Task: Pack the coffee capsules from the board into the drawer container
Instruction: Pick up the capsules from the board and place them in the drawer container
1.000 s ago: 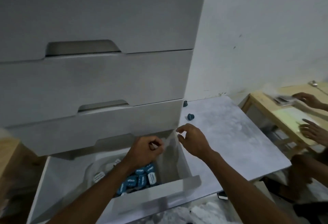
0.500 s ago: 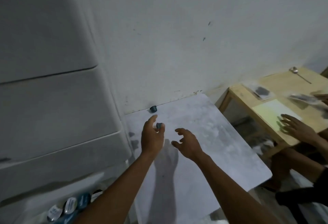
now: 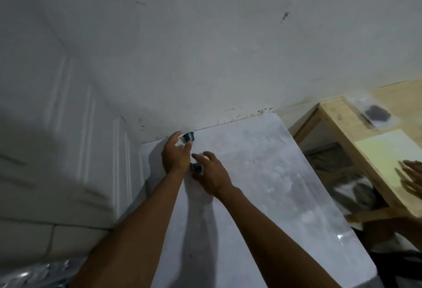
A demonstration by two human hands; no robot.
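At the far left corner of the mottled grey board (image 3: pixel 262 173), against the scuffed wall (image 3: pixel 205 47), the left hand (image 3: pixel 174 154) pinches one tapered teal capsule (image 3: pixel 189 137). The right hand (image 3: pixel 211 173) grasps a second capsule (image 3: pixel 196 168). Board otherwise bare rightward.

Teal capsule (image 3: pixel 189 137) upright w/ rim up, frame centre, at far edge of pale board (image 3: pixel 262 185), 2nd dark capsule (image 3: pixel 196 168) just below, partly hidden btw hands

Looks like a plain home room: I'm at a scuffed white plaster wall (image 3: pixel 205 47), white drawer cabinet (image 3: pixel 68 150), low pale wooden table (image 3: pixel 342 127) alongside.
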